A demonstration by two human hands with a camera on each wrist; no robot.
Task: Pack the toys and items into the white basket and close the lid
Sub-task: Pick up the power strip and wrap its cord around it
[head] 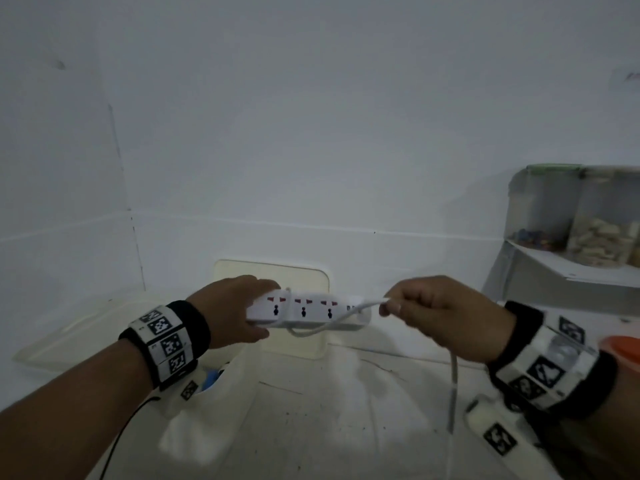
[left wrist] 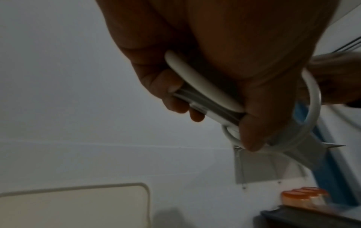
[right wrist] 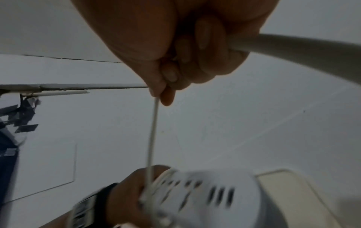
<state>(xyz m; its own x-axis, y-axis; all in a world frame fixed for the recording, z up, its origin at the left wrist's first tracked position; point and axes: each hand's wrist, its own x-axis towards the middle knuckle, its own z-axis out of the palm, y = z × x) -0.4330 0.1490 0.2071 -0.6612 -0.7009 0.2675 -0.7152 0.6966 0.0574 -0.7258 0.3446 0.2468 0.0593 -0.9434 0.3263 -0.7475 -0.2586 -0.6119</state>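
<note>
A white power strip point(head: 308, 309) with red-marked sockets hangs in the air at the middle of the head view. My left hand point(head: 232, 311) grips its left end, fingers over the top and thumb beneath point(left wrist: 252, 123). Its white cable point(head: 370, 303) loops round the strip body and runs to my right hand point(head: 433, 311), which pinches it between thumb and fingers point(right wrist: 166, 92); the rest of the cable point(head: 453, 386) drops below that hand. The strip point(right wrist: 205, 197) looks blurred in the right wrist view. The white basket point(head: 221, 403) sits below my left forearm with something blue point(head: 211, 379) inside, mostly hidden.
A cream lid or tray point(head: 239, 271) leans against the white wall behind the strip, and another flat cream panel point(head: 69, 337) lies at left. A grey shelf point(head: 561, 268) at right carries clear containers point(head: 568, 216). An orange lid point(head: 623, 348) shows at the right edge.
</note>
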